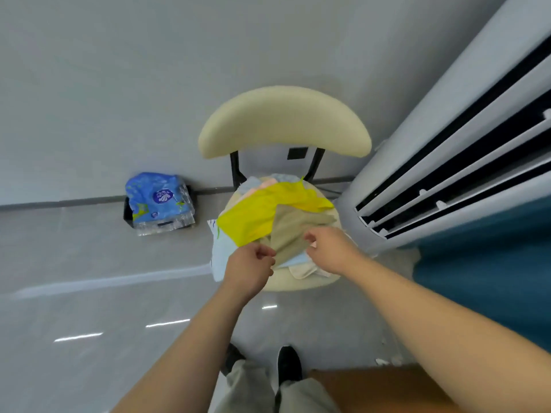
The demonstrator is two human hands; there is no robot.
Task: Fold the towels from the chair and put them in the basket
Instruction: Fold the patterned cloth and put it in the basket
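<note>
A pile of towels (221, 255) lies on the round seat of the cream chair (283, 123), by the far wall. A yellow towel (253, 216) and a tan towel (293, 229) are on top. The left hand (249, 268) and the right hand (331, 248) are close together at the near edge of the pile. Each one pinches the tan towel with curled fingers. A blue plastic pack (158, 198) sits on the floor to the left.

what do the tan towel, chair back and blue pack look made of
Tan towel: soft matte cloth; it creases and drapes. Chair back: cream padded upholstery, possibly faux leather; smooth, rounded. Blue pack: thin glossy plastic wrap; crinkled, with highlights.
</note>
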